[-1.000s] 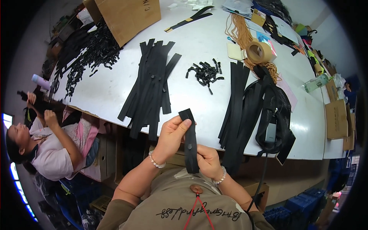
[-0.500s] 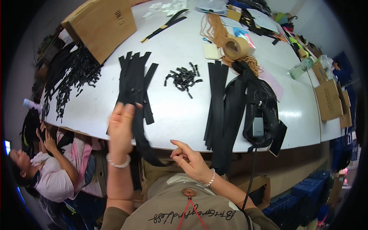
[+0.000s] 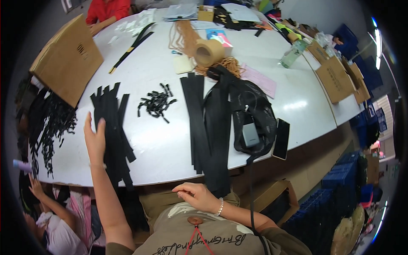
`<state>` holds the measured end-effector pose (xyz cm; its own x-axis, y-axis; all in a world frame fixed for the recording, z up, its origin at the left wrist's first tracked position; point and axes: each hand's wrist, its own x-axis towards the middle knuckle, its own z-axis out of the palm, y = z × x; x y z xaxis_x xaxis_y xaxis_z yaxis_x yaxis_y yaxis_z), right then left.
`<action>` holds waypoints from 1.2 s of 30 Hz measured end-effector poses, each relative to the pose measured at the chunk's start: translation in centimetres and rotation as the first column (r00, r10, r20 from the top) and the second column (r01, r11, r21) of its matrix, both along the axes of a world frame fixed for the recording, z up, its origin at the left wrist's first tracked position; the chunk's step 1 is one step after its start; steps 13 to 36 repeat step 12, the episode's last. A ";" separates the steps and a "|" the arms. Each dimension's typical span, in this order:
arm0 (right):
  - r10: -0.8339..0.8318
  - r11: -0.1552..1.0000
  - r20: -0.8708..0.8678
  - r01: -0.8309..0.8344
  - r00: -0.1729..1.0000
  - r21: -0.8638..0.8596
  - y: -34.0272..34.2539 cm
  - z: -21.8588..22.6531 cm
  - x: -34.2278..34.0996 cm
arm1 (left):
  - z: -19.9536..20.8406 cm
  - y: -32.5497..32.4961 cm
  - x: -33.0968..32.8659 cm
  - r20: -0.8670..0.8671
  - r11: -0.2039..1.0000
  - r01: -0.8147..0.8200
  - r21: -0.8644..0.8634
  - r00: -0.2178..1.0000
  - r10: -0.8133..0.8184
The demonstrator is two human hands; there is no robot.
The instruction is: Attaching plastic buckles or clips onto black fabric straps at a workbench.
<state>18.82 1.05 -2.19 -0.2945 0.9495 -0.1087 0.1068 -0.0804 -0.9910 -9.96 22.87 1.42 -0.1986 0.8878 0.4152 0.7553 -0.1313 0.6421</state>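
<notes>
My left hand [image 3: 96,140] is open, thumb and fingers apart, at the left edge of a bundle of long flat black fabric strips [image 3: 114,131]. It holds nothing that I can see. The bundle's lower ends hang over the table's front edge. Lower, in front of my body, is my right hand [image 3: 197,196], its fingers loosely bent and pointing left, with nothing visible in them. A second set of black strips [image 3: 193,123] lies to the right, some hanging past the edge. Between both sets sits a small heap of short black cord pieces [image 3: 156,103].
A cardboard box [image 3: 70,59] stands at left, near many black cords [image 3: 53,127]. At right are a black mesh bag [image 3: 257,106], a grey device [image 3: 250,135] and a phone [image 3: 281,138]. Behind lie a tape roll [image 3: 209,52] and bottle [image 3: 293,54]. Other people sit left and far left.
A black strip hung below my left hand earlier; now that hand is open beside the bundle. My right hand has dropped a little. The view has turned, shifting the table leftward.
</notes>
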 end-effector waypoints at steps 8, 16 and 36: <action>0.070 0.996 -0.090 -0.075 0.994 -0.056 0.2 1.1 1.8 | -0.8 -12.3 10.9 -0.034 0.934 0.312 -0.172 0.946 -0.322; 0.402 0.742 -0.458 -0.575 0.793 -0.345 0.0 2.3 6.2 | -3.1 -12.6 10.2 -0.071 0.929 0.298 -0.218 0.945 -0.320; 0.402 0.742 -0.458 -0.575 0.793 -0.345 0.0 2.3 6.2 | -3.1 -12.6 10.2 -0.071 0.929 0.298 -0.218 0.945 -0.320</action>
